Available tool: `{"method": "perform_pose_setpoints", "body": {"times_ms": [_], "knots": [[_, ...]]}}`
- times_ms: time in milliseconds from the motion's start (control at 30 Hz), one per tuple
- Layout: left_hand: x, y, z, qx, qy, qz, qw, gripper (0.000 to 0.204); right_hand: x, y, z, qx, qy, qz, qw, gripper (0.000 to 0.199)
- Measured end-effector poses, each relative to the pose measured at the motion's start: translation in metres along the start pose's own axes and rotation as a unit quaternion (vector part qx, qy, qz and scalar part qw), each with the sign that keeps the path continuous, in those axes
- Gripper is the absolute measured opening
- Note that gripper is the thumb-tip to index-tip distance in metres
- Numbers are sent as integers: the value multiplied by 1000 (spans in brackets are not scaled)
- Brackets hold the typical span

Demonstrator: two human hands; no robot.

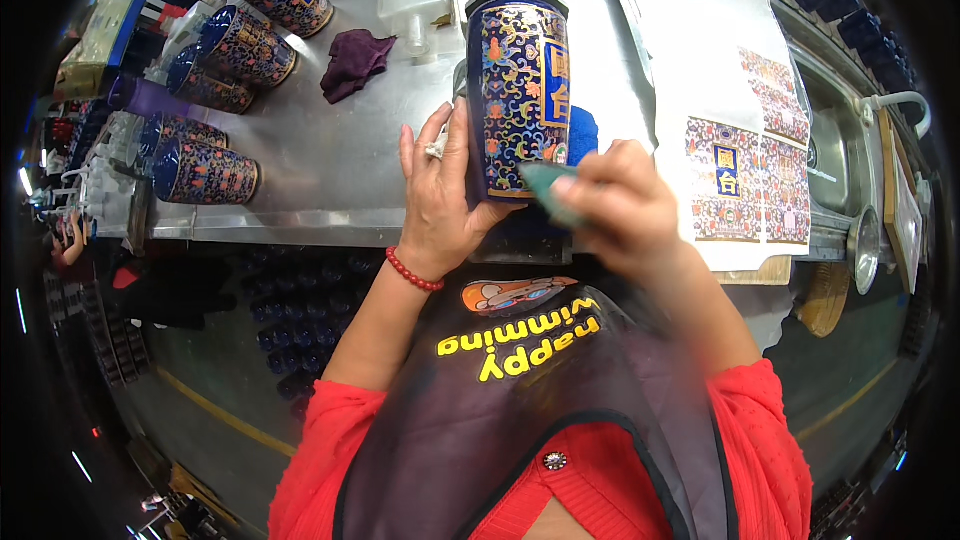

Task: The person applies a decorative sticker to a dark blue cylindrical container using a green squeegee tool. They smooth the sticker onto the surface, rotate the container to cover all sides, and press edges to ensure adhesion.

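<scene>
One apron (pixel 450 430), left hand (pixel 437 185) against one bottle (pixel 510 90), right hand (pixel 622 202) gripping one scraper (pixel 543 190)

The metal tabletop (pixel 330 165) is being lit brightly, and a pale sheen is being thrown back from it. On the right, the white paper sheet (pixel 690 50) is being washed out, especially its far part. Small glints are being returned by the glossy blue bottles (pixel 205 175) on the left. The right hand (pixel 625 202) and the green piece (pixel 543 190) are being smeared by motion blur, while the left hand (pixel 435 185) and the decorated bottle (pixel 512 90) are being rendered crisply. Beneath the tabletop, the floor (pixel 220 365) is being sunk in shadow. At the left margin, white light streaks (pixel 21 310) are being caught. Straight edges are being bent, and the rim is being swallowed by black.
</scene>
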State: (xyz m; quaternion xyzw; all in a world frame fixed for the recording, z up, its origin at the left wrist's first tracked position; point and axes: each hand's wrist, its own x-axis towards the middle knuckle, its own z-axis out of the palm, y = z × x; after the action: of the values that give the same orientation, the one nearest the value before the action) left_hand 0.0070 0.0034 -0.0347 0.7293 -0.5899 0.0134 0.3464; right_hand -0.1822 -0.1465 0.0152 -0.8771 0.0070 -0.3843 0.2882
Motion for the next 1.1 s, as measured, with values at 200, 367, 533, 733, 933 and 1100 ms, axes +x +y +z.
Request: {"method": "perform_pose_setpoints", "body": {"times_ms": [200, 367, 533, 733, 933, 1100], "knots": [[0, -1, -1, -8, 1, 2, 1000, 114, 3, -6, 1, 4, 12, -35, 999, 41], [2, -1, -1, 0, 13, 12, 1000, 113, 4, -12, 0, 93, -116, -109, 983, 45], [6, 5, -10, 56, 12, 27, 998, 111, 11, -24, -1, -40, -48, -61, 996, 33], [10, 10, -12, 54, 31, 22, 998, 117, 7, -25, 1, 214, 84, 366, 902, 12], [13, 10, -9, 68, 32, 17, 997, 118, -1, -9, 22, 132, 89, 348, 924, 20], [13, 15, -13, 81, 34, 17, 996, 116, 14, -20, 23, 18, 55, 293, 954, 22]]}}
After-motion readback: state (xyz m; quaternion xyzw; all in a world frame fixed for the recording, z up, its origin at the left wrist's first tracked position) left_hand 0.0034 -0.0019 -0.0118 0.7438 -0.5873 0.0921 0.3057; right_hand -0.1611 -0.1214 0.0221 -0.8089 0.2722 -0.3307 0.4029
